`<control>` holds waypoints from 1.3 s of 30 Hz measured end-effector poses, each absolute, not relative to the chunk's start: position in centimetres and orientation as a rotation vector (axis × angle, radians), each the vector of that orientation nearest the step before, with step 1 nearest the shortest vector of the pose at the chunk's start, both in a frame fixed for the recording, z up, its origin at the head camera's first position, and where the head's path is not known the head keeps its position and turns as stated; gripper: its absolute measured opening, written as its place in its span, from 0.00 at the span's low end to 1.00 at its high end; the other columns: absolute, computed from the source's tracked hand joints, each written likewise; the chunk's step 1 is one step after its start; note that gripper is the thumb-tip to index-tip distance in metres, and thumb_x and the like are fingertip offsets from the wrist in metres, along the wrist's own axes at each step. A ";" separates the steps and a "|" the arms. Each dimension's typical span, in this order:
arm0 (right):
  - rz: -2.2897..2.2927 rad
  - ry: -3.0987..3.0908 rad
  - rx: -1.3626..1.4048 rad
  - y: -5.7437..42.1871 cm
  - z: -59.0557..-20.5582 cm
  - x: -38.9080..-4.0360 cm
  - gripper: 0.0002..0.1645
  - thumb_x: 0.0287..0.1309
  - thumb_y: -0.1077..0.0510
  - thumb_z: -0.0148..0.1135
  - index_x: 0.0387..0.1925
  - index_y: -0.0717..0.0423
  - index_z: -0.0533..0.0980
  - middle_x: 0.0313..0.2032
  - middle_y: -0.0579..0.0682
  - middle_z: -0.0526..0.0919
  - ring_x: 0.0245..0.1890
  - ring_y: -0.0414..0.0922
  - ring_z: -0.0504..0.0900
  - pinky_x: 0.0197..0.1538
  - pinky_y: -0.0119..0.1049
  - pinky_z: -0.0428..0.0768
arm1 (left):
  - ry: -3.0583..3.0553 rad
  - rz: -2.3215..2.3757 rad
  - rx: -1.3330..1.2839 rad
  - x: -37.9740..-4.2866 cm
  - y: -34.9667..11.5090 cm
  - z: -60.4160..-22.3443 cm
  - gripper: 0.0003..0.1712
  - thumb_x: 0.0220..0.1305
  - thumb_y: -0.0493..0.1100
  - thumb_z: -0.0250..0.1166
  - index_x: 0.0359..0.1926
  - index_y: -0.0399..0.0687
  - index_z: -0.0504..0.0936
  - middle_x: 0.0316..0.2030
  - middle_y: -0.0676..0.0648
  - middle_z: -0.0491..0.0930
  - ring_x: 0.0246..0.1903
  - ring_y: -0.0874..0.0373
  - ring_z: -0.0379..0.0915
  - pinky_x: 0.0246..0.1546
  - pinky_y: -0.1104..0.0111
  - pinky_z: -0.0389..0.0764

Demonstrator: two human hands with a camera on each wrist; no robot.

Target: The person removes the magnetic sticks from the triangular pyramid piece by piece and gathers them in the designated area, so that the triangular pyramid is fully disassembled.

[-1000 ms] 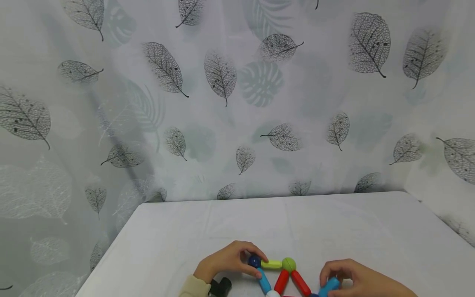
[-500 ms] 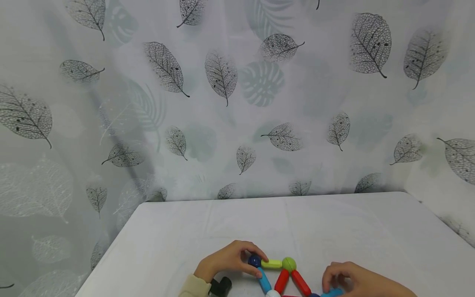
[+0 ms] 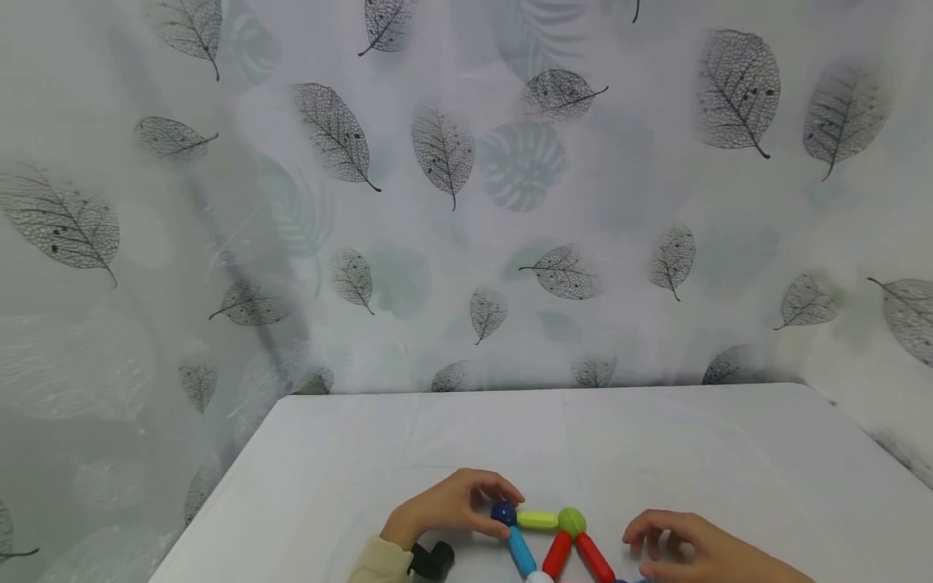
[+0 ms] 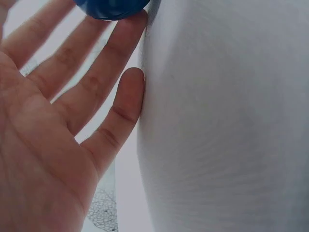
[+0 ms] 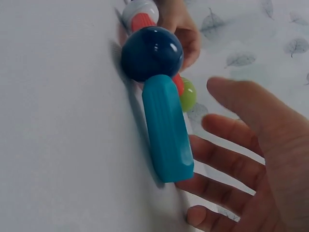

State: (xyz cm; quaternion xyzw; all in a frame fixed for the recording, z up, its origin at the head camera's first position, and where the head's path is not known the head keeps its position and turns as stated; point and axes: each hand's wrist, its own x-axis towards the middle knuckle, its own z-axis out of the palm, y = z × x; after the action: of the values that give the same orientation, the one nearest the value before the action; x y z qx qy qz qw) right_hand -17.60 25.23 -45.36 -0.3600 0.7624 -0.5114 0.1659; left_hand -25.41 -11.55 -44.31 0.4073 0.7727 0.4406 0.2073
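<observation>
Rod frame point(image 3: 557, 555) between left hand point(image 3: 450, 505) around navy ball point(image 3: 503, 512), pinch unclear, and spread right hand point(image 3: 692, 546) beside blue rod point(image 5: 167, 129)

Looking forward from the head, well back, facing the leaf-print curtain point(image 3: 437, 227), catching the desk point(image 3: 437, 429) low in view. Peering, tilted, across the desk from the left wrist, close to the left hand point(image 4: 46, 130). Looking along the blue rod point(image 5: 166, 130) from the right wrist, up close, sharing the green ball point(image 3: 572, 521) with the head view.
</observation>
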 end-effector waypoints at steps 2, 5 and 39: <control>-1.438 2.247 -0.985 25.0 -45.6 -17.5 0.13 0.67 0.65 0.54 0.52 0.60 0.74 0.39 0.45 0.80 0.35 0.37 0.76 0.31 0.29 0.73 | 2.112 1.239 1.135 -25.4 -11.6 -44.5 0.21 0.59 0.39 0.69 0.55 0.46 0.81 0.50 0.44 0.82 0.45 0.70 0.75 0.48 0.72 0.74; -1.420 2.316 -0.967 24.4 -45.6 -17.5 0.15 0.68 0.64 0.55 0.54 0.63 0.73 0.39 0.43 0.79 0.36 0.36 0.76 0.34 0.28 0.75 | 2.086 1.246 1.128 -25.4 -11.8 -44.7 0.21 0.60 0.38 0.69 0.55 0.45 0.81 0.51 0.44 0.82 0.45 0.70 0.74 0.48 0.73 0.74; -1.315 2.456 -0.933 17.0 -44.9 -18.7 0.14 0.66 0.54 0.60 0.52 0.50 0.76 0.46 0.44 0.79 0.43 0.31 0.74 0.47 0.24 0.76 | 2.176 1.171 1.301 -23.6 -8.4 -44.6 0.19 0.61 0.39 0.69 0.54 0.43 0.80 0.50 0.48 0.82 0.49 0.75 0.71 0.53 0.75 0.72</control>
State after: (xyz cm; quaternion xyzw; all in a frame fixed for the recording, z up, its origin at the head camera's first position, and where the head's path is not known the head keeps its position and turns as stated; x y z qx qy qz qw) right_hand -18.67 16.99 -44.91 -0.3159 0.8317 -0.4452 0.1014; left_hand -23.56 -8.43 -44.56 0.4589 0.7674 0.4128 0.1734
